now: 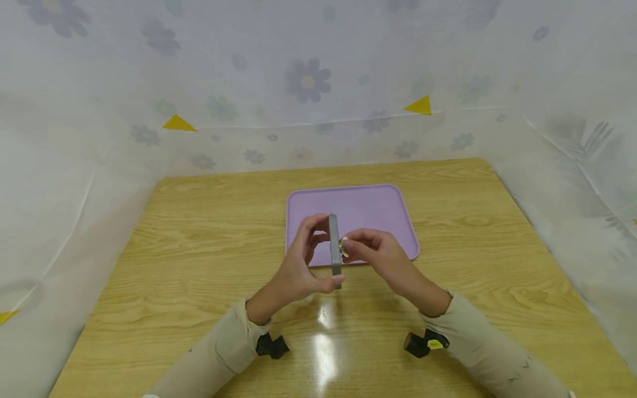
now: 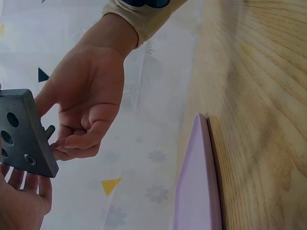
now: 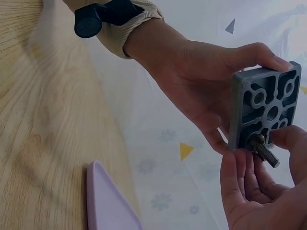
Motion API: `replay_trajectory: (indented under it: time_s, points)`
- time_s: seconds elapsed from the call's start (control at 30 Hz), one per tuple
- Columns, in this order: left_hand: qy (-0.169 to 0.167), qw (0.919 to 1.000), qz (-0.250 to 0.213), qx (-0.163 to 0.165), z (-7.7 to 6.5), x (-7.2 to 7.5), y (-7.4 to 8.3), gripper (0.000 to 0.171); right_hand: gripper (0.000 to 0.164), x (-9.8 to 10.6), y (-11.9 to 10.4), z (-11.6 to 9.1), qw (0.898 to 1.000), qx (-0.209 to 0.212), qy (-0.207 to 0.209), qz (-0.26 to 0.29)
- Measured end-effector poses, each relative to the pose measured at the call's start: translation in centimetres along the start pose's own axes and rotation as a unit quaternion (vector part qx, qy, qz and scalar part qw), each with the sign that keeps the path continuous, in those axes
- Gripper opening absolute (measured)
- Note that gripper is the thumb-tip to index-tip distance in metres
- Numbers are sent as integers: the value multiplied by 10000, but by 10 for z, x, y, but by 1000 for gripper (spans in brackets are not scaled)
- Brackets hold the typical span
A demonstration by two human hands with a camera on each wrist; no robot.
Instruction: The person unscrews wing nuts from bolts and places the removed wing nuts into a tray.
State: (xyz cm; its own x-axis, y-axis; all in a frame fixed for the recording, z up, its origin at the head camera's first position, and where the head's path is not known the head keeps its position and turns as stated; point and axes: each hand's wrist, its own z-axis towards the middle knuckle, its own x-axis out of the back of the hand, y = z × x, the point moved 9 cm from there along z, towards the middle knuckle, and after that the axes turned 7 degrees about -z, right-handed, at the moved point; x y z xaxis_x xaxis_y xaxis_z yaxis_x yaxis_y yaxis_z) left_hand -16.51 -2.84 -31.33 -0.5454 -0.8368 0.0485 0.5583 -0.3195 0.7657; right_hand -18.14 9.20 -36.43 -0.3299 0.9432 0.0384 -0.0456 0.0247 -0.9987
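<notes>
Two plate edges [image 1: 335, 241] clamped by left fingers [image 1: 313, 222]; right fingers [image 1: 367, 235] pinch fastener [image 3: 264, 150]; table [image 1: 478, 254] wide.

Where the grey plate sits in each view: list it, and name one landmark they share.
Head: grey plate just below and right of centre, seen nearly edge-on.
Left wrist: grey plate at the left edge, around mid-height.
Right wrist: grey plate at the right, around mid-height.
Shared landmark: the lilac tray.

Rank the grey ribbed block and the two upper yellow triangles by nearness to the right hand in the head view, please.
1. Grey ribbed block: left of the right hand.
2. Right upper yellow triangle: on the back sheet.
3. Left upper yellow triangle: farther left.
</notes>
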Motion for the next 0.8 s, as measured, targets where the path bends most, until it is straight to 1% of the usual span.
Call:
replay_trajectory:
  time_s: [0.17, 0.27, 0.33, 0.4, 0.47, 0.6, 0.7, 0.8]
  points:
    - [-30, 10000, 47, -1, 0, 0, 0, 88, 23, -2, -4, 1, 9998, 189, -71, 23]
    - [-39, 10000, 42, 7, -1, 0, 0, 88, 21, -1, -8, 1, 9987, 445, -10, -230]
    - [-44, 10000, 41, 10, -1, 0, 0, 87, 18, 0, -12, 0, 9963, 718, 39, -471]
    - [-35, 10000, 39, 12, -1, 0, 0, 87, 14, 0, -17, -1, 9909, 1124, 40, -735]
    - [-32, 10000, 33, 10, -1, 0, 0, 87, 13, -2, -23, -3, 9838, 1569, -34, -866]
    - [-22, 10000, 28, -16, -1, 0, 1, 87, 24, -5, -33, -7, 9658, 2394, -190, -982]
    - [-5, 10000, 38, -18, 0, 1, 2, 87, 29, -5, -38, -9, 9556, 2763, -186, -1011]
    - [23, 10000, 16, 0, 0, 2, 2, 87, 32, -2, -40, -11, 9512, 2913, -52, -1014]
